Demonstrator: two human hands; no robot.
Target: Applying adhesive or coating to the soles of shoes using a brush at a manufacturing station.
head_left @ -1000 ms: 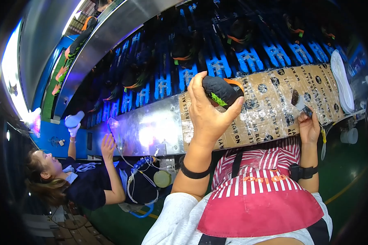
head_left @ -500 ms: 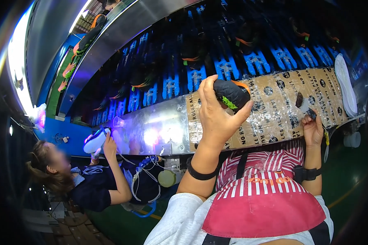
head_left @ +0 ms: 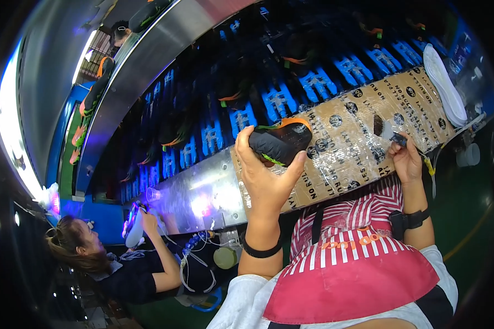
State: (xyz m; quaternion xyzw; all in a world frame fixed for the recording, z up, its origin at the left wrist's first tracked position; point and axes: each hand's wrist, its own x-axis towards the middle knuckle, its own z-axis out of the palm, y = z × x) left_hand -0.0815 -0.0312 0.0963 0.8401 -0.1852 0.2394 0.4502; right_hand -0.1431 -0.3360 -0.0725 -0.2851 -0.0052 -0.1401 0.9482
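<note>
My left hand [head_left: 266, 183] grips a black shoe upper [head_left: 280, 145] with an orange collar and bright green trim, its fingers and thumb spread around the sides. The upper is held above a cardboard sheet [head_left: 335, 159] covered in clear tape. To the right, my right hand [head_left: 408, 163] pinches the dark handle of a brush [head_left: 387, 132]. Its brown bristles point up and left, over the cardboard and apart from the upper.
Beyond the cardboard runs a dark rack of blue holders [head_left: 280, 103] carrying black-and-orange shoes. A white sole-shaped piece [head_left: 443, 88] lies at the right end. A co-worker [head_left: 137, 268] at left handles a pale shoe part beside the metal bench [head_left: 214, 197] and a clear cup [head_left: 153, 194].
The shoe upper has turned in my left hand, so more of its side and orange collar shows. The view has shifted. My right hand still holds the brush, its bristles now pointing further up.
</note>
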